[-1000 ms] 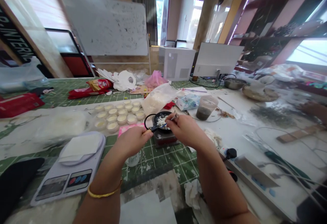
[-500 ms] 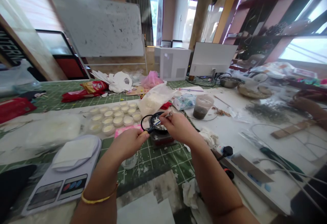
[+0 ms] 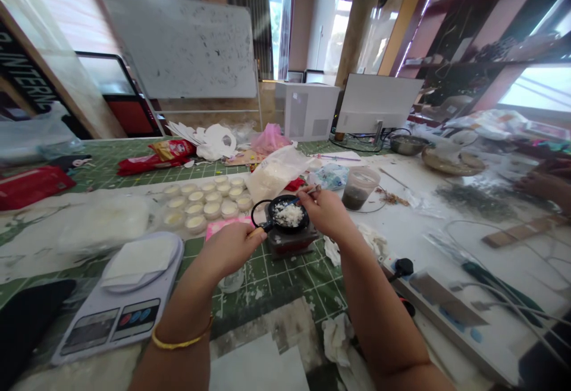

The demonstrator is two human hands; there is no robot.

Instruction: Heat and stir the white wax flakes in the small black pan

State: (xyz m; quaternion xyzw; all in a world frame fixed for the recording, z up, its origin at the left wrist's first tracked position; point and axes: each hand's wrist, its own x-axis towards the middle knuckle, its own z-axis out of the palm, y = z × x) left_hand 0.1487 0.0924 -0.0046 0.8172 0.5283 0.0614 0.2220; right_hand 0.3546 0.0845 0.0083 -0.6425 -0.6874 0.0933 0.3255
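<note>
A small black frying pan holds white, flaky wax-like pieces and sits on a small dark hot plate. My left hand is closed around the pan's handle. With pinched fingers, my right hand grips a thin stick-like tool at the pan's far right side. Its lower end reaches the white pieces; its exact kind is unclear. Left of the pan stand several small cups of pale, creamy filling. A clear cup is partly hidden below my left wrist.
A digital scale with white sheets lies at the left. Behind the pan is a plastic bag of white material. A plastic tub and a power strip are on the right. Another person's hand shows at the right edge.
My right hand has moved toward the pan's right edge with the tool, uncovering more of the white pieces. My left hand keeps its hold on the handle. The view has shifted slightly.
</note>
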